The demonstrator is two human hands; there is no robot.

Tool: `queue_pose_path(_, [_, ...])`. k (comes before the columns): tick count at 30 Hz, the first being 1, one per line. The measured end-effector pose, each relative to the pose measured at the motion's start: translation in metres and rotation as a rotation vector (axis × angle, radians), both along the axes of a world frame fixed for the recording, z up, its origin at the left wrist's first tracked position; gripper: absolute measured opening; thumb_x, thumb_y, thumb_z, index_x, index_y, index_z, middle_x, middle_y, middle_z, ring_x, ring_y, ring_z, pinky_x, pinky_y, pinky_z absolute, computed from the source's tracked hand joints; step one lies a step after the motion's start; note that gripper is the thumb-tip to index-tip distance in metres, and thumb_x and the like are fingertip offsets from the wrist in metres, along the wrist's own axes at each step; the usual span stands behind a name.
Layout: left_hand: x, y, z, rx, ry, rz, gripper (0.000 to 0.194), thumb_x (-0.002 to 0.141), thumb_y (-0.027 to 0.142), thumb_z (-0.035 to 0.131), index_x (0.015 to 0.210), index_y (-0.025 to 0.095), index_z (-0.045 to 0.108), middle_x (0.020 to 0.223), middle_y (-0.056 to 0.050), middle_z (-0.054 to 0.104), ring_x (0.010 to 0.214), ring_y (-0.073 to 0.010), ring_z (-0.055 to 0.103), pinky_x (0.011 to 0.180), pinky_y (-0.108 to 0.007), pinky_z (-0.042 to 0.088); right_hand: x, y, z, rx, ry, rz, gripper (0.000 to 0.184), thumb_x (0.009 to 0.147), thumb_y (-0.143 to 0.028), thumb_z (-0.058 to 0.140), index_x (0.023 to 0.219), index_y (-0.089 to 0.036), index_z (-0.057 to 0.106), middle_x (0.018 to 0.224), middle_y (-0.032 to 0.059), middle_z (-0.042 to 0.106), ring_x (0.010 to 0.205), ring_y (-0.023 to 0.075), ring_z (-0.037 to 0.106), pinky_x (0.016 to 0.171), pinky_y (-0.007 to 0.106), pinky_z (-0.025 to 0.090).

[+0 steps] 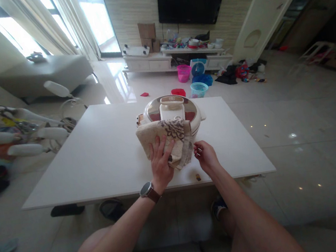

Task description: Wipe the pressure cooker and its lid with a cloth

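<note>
A white rice cooker (197, 119) with a shiny lid rim and a beige handle stands on the white table (96, 153). A beige folded towel (147, 135) with a dark brown pattern covers part of its front. My left hand (160, 160), with a watch on the wrist, lies on the towel with fingers spread against the cloth. Just right of the towel's edge is my right hand (205, 156), its fingers curled inward. Whatever those fingers may hold is too small to make out. A small dark brown piece (198, 177) lies by the table's front edge.
Beyond the table, a pink basket (183, 73), a light blue basket (199, 89) and a red container (178, 93) sit on the floor. A cluttered white TV cabinet (158, 63) lines the wall. White lamp arms (29, 149) are left of the table.
</note>
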State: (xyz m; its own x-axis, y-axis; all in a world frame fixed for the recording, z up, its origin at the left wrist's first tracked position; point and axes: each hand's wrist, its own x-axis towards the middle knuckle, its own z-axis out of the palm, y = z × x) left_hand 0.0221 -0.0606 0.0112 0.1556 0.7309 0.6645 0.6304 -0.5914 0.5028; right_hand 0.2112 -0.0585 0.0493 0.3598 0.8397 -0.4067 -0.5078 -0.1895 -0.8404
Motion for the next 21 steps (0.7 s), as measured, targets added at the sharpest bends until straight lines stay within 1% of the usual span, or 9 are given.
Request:
queue_pose_path(2, [-0.002, 0.011, 0.013, -0.014, -0.067, 0.034, 0.057, 0.097, 0.024, 0.055, 0.154, 0.027, 0.057, 0.168, -0.011, 0.045, 0.164, -0.03, 0.025, 0.134, -0.057, 0.012, 0.0, 0.0, 0.0, -0.005, -0.001, -0.002, 0.019, 0.054, -0.03, 0.075, 0.065, -0.022, 0.061, 0.06, -0.0022, 0.063, 0.053, 0.0095, 0.05, 0.048, 0.023, 0.033])
queue_pose_path(5, [-0.003, 0.034, 0.041, -0.025, -0.194, 0.143, 0.057, 0.097, 0.022, 0.051, 0.153, 0.026, 0.057, 0.165, -0.011, 0.049, 0.163, -0.0284, 0.028, 0.134, -0.055, 0.01, -0.001, 0.0, 0.0, -0.011, 0.001, 0.0, 0.02, 0.054, -0.03, 0.075, 0.065, -0.022, 0.061, 0.06, -0.0019, 0.063, 0.053, 0.0092, 0.05, 0.048, 0.023, 0.033])
queue_pose_path(7, [-0.002, 0.049, 0.06, -0.075, -0.181, 0.176, 0.057, 0.094, 0.017, 0.053, 0.149, 0.027, 0.06, 0.161, -0.009, 0.055, 0.161, -0.0294, 0.031, 0.134, -0.056, 0.009, 0.0, -0.001, -0.001, -0.012, 0.002, -0.003, 0.02, 0.054, -0.03, 0.075, 0.065, -0.021, 0.061, 0.06, -0.002, 0.063, 0.053, 0.0088, 0.05, 0.048, 0.022, 0.033])
queue_pose_path(9, [0.001, 0.059, 0.077, -0.119, -0.126, 0.149, 0.059, 0.088, 0.011, 0.052, 0.144, 0.028, 0.064, 0.157, -0.007, 0.059, 0.159, -0.0304, 0.036, 0.134, -0.058, 0.007, 0.001, -0.002, -0.001, -0.007, -0.002, -0.005, 0.02, 0.054, -0.031, 0.075, 0.064, -0.021, 0.061, 0.06, -0.002, 0.063, 0.052, 0.0087, 0.05, 0.048, 0.022, 0.033])
queue_pose_path(12, [0.004, 0.065, 0.094, -0.119, -0.026, 0.026, 0.061, 0.081, 0.005, 0.052, 0.135, 0.028, 0.069, 0.151, -0.004, 0.065, 0.152, -0.0289, 0.046, 0.135, -0.054, 0.009, 0.004, -0.005, -0.002, -0.005, -0.007, 0.001, 0.02, 0.056, -0.031, 0.075, 0.065, -0.022, 0.06, 0.061, -0.0022, 0.062, 0.052, 0.0091, 0.051, 0.047, 0.023, 0.033])
queue_pose_path(14, [0.005, 0.066, 0.099, -0.113, 0.011, -0.026, 0.06, 0.079, 0.004, 0.053, 0.132, 0.029, 0.07, 0.148, -0.003, 0.067, 0.149, -0.0276, 0.049, 0.135, -0.051, 0.012, 0.005, -0.006, -0.002, -0.002, -0.003, 0.004, 0.02, 0.056, -0.03, 0.075, 0.066, -0.021, 0.06, 0.061, -0.0024, 0.062, 0.053, 0.009, 0.051, 0.047, 0.023, 0.032])
queue_pose_path(16, [0.002, 0.068, 0.098, -0.122, -0.011, -0.005, 0.058, 0.08, 0.005, 0.055, 0.13, 0.029, 0.071, 0.147, -0.003, 0.067, 0.149, -0.0279, 0.049, 0.135, -0.051, 0.013, 0.007, -0.007, -0.001, 0.005, 0.001, 0.006, 0.021, 0.057, -0.03, 0.076, 0.066, -0.021, 0.06, 0.061, -0.0027, 0.062, 0.053, 0.0086, 0.05, 0.047, 0.022, 0.032])
queue_pose_path(19, [-0.007, 0.076, 0.089, -0.134, -0.146, 0.099, 0.053, 0.082, 0.007, 0.057, 0.128, 0.028, 0.071, 0.145, -0.005, 0.068, 0.151, -0.0302, 0.046, 0.135, -0.056, 0.01, 0.007, -0.008, 0.0, 0.011, 0.0, 0.01, 0.02, 0.057, -0.03, 0.075, 0.066, -0.021, 0.06, 0.061, -0.0029, 0.062, 0.053, 0.0085, 0.05, 0.048, 0.022, 0.032])
queue_pose_path(21, [-0.015, 0.083, 0.079, -0.122, -0.291, 0.157, 0.05, 0.083, 0.01, 0.058, 0.13, 0.026, 0.07, 0.146, -0.008, 0.066, 0.152, -0.0305, 0.045, 0.134, -0.055, 0.016, 0.007, -0.007, 0.001, 0.008, -0.004, 0.009, 0.019, 0.057, -0.03, 0.075, 0.066, -0.021, 0.061, 0.061, -0.0028, 0.062, 0.053, 0.0084, 0.05, 0.048, 0.022, 0.032])
